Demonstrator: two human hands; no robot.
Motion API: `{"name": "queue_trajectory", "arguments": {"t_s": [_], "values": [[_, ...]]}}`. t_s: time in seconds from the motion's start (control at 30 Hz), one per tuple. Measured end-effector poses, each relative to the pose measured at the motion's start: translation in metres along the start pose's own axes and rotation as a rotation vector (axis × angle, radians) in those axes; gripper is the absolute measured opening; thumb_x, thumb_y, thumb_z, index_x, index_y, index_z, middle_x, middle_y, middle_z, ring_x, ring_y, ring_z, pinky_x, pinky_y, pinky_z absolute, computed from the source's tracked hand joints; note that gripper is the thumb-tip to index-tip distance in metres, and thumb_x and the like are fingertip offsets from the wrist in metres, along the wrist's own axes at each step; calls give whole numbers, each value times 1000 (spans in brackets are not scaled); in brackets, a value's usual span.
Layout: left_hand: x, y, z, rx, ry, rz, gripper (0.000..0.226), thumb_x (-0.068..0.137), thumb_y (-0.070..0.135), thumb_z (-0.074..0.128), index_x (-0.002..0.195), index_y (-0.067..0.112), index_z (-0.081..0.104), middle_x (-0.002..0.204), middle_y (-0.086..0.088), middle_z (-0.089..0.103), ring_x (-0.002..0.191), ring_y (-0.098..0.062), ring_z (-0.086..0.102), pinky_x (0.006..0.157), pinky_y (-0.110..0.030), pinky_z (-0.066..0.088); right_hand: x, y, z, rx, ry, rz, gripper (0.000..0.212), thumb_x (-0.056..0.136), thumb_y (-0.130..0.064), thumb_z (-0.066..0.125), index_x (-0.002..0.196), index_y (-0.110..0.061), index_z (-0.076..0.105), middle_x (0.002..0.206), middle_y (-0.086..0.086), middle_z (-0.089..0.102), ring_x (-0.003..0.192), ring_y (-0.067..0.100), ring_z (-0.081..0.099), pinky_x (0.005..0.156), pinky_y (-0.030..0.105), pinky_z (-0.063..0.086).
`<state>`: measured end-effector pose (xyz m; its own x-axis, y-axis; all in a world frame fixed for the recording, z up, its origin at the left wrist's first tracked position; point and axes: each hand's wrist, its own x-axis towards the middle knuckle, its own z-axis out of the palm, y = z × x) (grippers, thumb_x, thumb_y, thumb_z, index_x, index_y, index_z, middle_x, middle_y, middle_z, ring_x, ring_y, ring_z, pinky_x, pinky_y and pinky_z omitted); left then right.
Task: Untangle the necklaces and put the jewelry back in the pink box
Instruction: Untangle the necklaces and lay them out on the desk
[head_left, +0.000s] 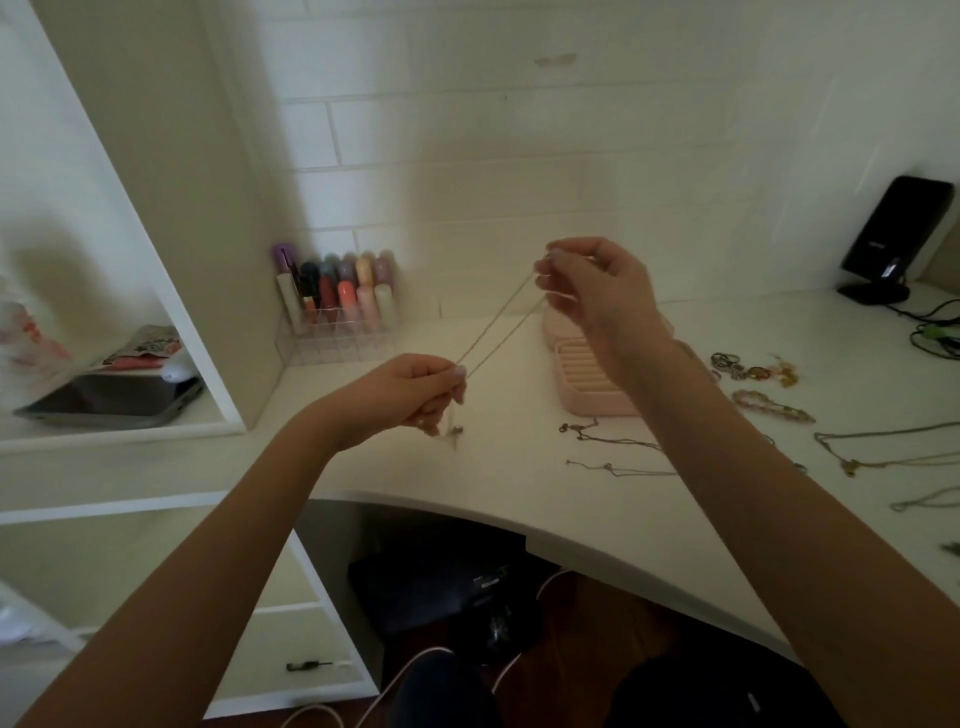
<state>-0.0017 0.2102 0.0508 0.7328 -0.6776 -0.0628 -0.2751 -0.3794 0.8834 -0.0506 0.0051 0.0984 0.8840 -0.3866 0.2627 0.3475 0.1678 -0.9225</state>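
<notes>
A left hand (415, 389) and a right hand (582, 280) each pinched an end of a thin necklace (498, 327), held taut above the desk (498, 483) beside the open pink box (587, 374); harder pulling risked tightening any knot or snapping it.

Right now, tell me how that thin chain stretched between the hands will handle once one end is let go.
The thin chain looks floppy: it runs straight only because the left hand and right hand pull it taut. It seems very light, and fine enough to knot again if dropped carelessly.
</notes>
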Motion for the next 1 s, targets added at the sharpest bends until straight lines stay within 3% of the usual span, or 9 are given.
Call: {"name": "queue_trajectory", "arguments": {"t_s": [0.2, 0.33, 0.47, 0.63, 0.77, 0.83, 0.9, 1.0], "values": [[-3, -15, -11, -49, 65, -58, 38, 98, 33, 42, 66, 16, 54, 64, 2, 48, 61, -12, 44, 68, -27, 42, 9, -6, -44, -36, 145, 75, 9, 88, -7, 59, 85, -15, 62, 76, 0, 66, 65, 12, 65, 59, 19, 48], [-3, -22, -12, -138, 79, -46, 41, 98, 30, 43, 66, 12, 61, 83, -7, 68, 90, -24, 64, 86, -34, 51, 8, -8, -60, -11, 156, 118, 9, 90, -5, 58, 85, -11, 61, 77, 4, 65, 66, 14, 64, 58, 20, 52], [2, -22, -10, -44, 79, -68, 38, 98, 33, 40, 88, 12, 71, 98, -4, 72, 99, -18, 66, 95, -33, 49, 6, -11, -60, -50, 30, 145, 8, 90, -3, 59, 85, -9, 61, 76, 6, 66, 65, 15, 66, 59, 21, 54], [11, -10, -5, 172, 211, 15, 27, 99, 35, 41, 114, 28, 61, 117, 11, 62, 113, -7, 55, 103, -34, 41, -2, -19, -42, -150, -157, 102, 8, 90, -4, 59, 85, -10, 61, 76, 4, 69, 68, 15, 68, 69, 25, 57], [16, 29, 16, -57, 191, 136, 47, 90, 30, 58, 135, 24, 46, 127, 13, 57, 113, 3, 51, 97, -22, 38, -5, -27, -17, -209, -307, 66, 7, 89, -5, 60, 87, -11, 58, 85, 6, 71, 77, 19, 69, 71, 26, 55], [18, 48, 36, -143, 110, 162, 53, 86, 26, 63, 135, 21, 44, 122, 10, 61, 108, 4, 57, 90, -17, 42, -6, -32, -5, -154, -366, 52, 8, 90, -5, 60, 88, -11, 56, 87, 7, 72, 80, 21, 69, 71, 27, 56], [20, 55, 52, -187, 61, 178, 42, 89, 20, 61, 129, 16, 49, 105, 2, 69, 96, -5, 65, 90, -21, 48, -6, -35, 1, -88, -356, 35, 8, 91, -5, 58, 88, -11, 54, 86, 6, 72, 78, 20, 69, 71, 27, 56], [19, 51, 56, -244, 76, 194, 21, 96, 12, 49, 113, 10, 61, 72, -2, 58, 68, -12, 59, 81, -29, 55, -3, -40, -12, -23, -178, 7, 8, 92, -5, 57, 88, -12, 54, 80, 4, 71, 73, 18, 69, 71, 28, 57]]}}
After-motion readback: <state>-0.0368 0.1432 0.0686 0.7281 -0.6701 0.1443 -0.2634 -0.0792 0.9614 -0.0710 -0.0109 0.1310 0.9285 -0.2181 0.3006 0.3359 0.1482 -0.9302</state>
